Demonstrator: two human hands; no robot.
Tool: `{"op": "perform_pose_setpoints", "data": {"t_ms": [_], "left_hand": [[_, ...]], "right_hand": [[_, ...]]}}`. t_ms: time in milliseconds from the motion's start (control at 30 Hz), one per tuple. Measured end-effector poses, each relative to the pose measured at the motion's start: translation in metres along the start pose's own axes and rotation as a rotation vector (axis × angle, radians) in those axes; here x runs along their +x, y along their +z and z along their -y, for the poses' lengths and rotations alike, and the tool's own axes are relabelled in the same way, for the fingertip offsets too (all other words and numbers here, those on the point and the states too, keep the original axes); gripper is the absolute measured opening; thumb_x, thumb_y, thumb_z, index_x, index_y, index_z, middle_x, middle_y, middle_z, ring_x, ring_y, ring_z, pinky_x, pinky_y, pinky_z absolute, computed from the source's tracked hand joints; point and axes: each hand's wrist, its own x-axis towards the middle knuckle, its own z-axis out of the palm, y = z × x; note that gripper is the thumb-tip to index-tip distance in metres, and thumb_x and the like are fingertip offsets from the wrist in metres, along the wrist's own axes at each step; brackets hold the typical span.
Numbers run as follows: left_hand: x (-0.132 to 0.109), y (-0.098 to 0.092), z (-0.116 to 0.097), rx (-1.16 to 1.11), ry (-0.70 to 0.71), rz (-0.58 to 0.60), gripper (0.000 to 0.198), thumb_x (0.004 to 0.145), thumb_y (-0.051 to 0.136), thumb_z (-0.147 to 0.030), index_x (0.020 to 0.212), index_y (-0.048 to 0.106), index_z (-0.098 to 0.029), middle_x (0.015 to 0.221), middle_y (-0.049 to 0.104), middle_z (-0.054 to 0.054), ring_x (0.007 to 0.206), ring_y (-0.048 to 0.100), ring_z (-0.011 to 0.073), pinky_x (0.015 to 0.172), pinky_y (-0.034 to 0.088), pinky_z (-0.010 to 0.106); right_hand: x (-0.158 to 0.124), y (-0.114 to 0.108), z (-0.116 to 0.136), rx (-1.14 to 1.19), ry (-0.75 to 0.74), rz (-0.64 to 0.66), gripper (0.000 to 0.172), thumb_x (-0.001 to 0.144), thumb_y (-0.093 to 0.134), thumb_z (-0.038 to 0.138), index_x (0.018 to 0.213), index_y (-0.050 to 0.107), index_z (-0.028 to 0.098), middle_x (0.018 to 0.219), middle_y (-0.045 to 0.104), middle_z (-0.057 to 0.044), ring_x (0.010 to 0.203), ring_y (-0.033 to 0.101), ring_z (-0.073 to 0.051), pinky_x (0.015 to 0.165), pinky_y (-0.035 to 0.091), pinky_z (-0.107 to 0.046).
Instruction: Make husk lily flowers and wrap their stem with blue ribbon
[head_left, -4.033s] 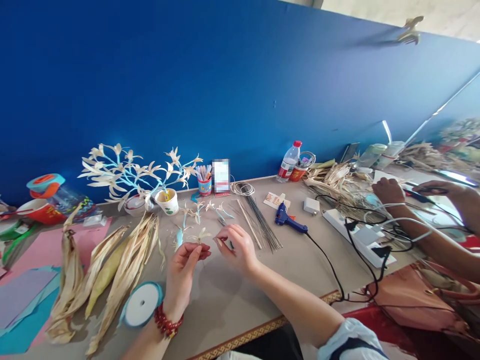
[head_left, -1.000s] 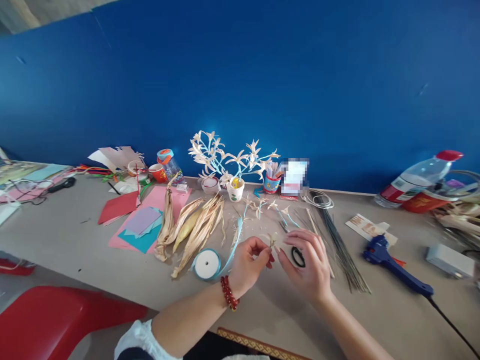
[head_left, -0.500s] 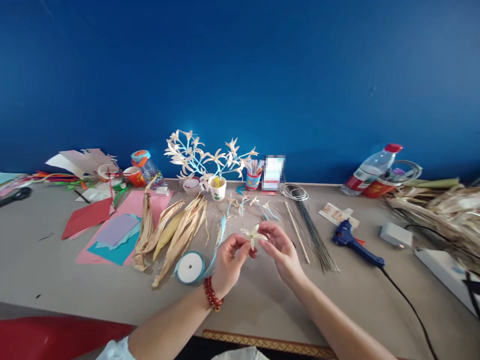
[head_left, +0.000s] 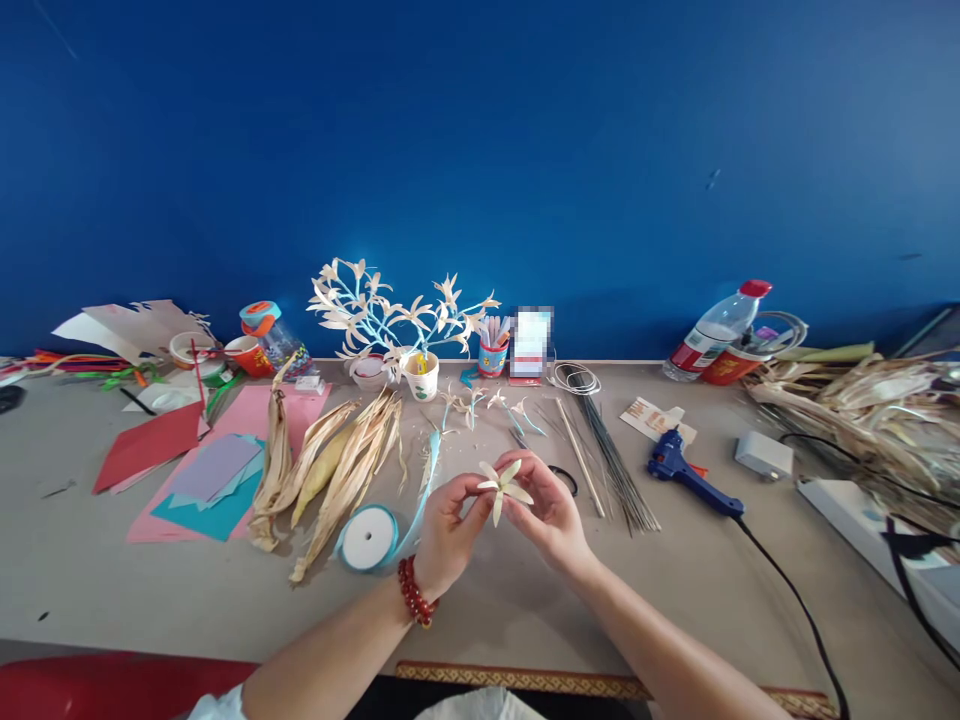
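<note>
Centrally, through the head camera, I am seeing a white paper cup with a green print holding something yellow and light-blue stems topped with pale, papery blossoms. Beside it, a blue-and-red round cup is holding upright pale pens. At the right, a red paper cup is holding a purple item and a pale coiled loop, and a clear plastic bottle with a red cap is standing next to it.

In front of these, above the grey-brown table, the two hands are holding up a cream flower with narrow, pointed petals. It is facing up toward me, one petal pointing down to the near edge and the others fanning upward and sideways; the fingers are hiding its stem, so I cannot tell its long axis. The left hand is pinching its base between thumb and fingers. The right hand is curling around the other side; I cannot tell whether it is gripping.

Dry, wrinkled, straw-coloured husks are lying left, near a flat round spool of light-blue ribbon.
</note>
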Motion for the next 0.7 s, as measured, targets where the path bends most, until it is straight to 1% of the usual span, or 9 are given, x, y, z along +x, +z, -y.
{"op": "perform_pose_setpoints", "data": {"t_ms": [100,300,433,533,633,700], "left_hand": [[-0.0004,-0.0007,-0.0017,0.047,0.028,0.019,0.02,0.09,0.06,-0.035,0.084,0.07,-0.018,0.083,0.072,0.004,0.079,0.065,0.0172,0.076,0.049,0.028],[-0.0013,-0.0016,-0.0034,0.027,0.056,0.045,0.019,0.091,0.059,-0.033,0.084,0.07,-0.019,0.082,0.072,0.004,0.079,0.064,0.0171,0.076,0.049,0.029],[-0.0019,-0.0027,-0.0029,0.005,0.038,0.061,0.018,0.09,0.06,-0.033,0.086,0.071,-0.019,0.082,0.072,0.004,0.078,0.064,0.0174,0.074,0.05,0.029],[-0.0018,-0.0036,-0.0024,0.0,0.029,0.075,0.018,0.09,0.06,-0.034,0.086,0.071,-0.02,0.083,0.072,0.004,0.079,0.065,0.0177,0.076,0.05,0.029],[-0.0018,-0.0046,-0.0016,0.0,0.011,0.085,0.019,0.09,0.06,-0.034,0.087,0.071,-0.02,0.083,0.071,0.005,0.079,0.065,0.0184,0.077,0.05,0.03],[-0.002,-0.0052,-0.001,-0.006,-0.002,0.098,0.019,0.09,0.06,-0.035,0.087,0.071,-0.02,0.083,0.071,0.005,0.079,0.064,0.0186,0.077,0.051,0.031]], "right_hand": [[-0.0018,0.0003,0.0042,-0.036,-0.028,0.0,0.015,0.086,0.066,0.033,0.095,0.062,0.022,0.103,0.057,-0.008,0.097,0.057,-0.023,0.079,0.048,-0.031],[-0.0024,0.0004,0.0072,-0.051,-0.052,0.01,0.013,0.086,0.065,0.034,0.09,0.06,0.022,0.101,0.059,-0.008,0.097,0.058,-0.024,0.079,0.049,-0.034],[-0.0012,-0.001,0.0064,-0.04,-0.074,0.028,0.013,0.086,0.066,0.033,0.089,0.06,0.022,0.102,0.059,-0.009,0.098,0.058,-0.024,0.082,0.048,-0.035],[-0.0005,-0.0024,0.0059,-0.032,-0.09,0.054,0.013,0.086,0.066,0.033,0.09,0.061,0.022,0.101,0.059,-0.009,0.098,0.058,-0.024,0.083,0.047,-0.035],[-0.0001,-0.0032,0.0063,-0.038,-0.099,0.07,0.013,0.086,0.067,0.032,0.092,0.062,0.022,0.1,0.059,-0.008,0.096,0.057,-0.024,0.082,0.047,-0.035],[0.0001,-0.0031,0.0072,-0.045,-0.097,0.07,0.012,0.085,0.067,0.031,0.092,0.062,0.022,0.099,0.059,-0.008,0.092,0.057,-0.022,0.079,0.047,-0.034]]}}
